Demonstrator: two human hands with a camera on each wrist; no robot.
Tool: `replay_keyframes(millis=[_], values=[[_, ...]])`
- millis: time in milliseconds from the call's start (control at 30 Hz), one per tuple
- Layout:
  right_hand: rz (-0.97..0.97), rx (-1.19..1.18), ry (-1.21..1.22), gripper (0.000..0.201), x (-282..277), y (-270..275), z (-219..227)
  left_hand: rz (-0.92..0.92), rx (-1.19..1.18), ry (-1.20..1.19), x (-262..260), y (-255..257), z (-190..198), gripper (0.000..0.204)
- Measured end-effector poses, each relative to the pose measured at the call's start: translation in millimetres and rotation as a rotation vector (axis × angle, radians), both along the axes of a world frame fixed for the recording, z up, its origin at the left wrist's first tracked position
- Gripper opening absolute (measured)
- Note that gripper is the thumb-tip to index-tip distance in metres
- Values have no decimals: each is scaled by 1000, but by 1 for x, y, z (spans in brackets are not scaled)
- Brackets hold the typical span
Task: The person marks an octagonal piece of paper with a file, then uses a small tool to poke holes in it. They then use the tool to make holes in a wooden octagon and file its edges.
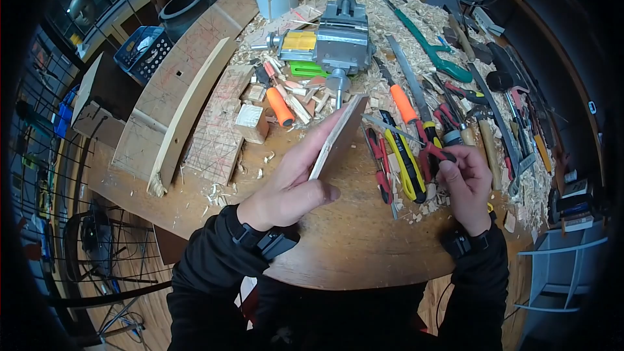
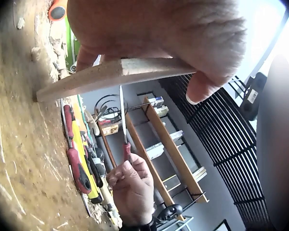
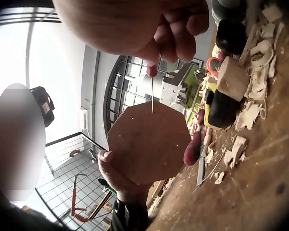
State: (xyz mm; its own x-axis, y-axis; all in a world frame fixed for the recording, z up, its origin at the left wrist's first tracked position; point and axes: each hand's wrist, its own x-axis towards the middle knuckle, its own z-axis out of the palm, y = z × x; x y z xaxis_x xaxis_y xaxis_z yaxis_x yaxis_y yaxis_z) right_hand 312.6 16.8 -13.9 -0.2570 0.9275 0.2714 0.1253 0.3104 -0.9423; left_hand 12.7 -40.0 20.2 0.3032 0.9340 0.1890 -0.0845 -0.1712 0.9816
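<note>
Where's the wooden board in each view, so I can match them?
Head: board near centre, almost edge-on.
Left wrist: board in upper half, edge-on.
Right wrist: board near centre, broad face showing.
Shared landmark: red-handled tool in the right hand.

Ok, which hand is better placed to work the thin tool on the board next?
Probably the right hand: it grips the tool by its red handle, while the left hand holds the board.
</note>
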Motion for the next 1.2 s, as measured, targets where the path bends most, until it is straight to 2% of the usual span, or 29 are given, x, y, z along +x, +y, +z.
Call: replay_keyframes(millis=[167,767,1200], values=[[34,-55,-95,23,3,0,3,-3,19,8,-2,1,-1,94],[34,-86,67,21,-1,1,4,-36,108,64,0,1,0,92],[52,-112,-59,19,5,3,2,-36,202,126,0,0,-1,92]])
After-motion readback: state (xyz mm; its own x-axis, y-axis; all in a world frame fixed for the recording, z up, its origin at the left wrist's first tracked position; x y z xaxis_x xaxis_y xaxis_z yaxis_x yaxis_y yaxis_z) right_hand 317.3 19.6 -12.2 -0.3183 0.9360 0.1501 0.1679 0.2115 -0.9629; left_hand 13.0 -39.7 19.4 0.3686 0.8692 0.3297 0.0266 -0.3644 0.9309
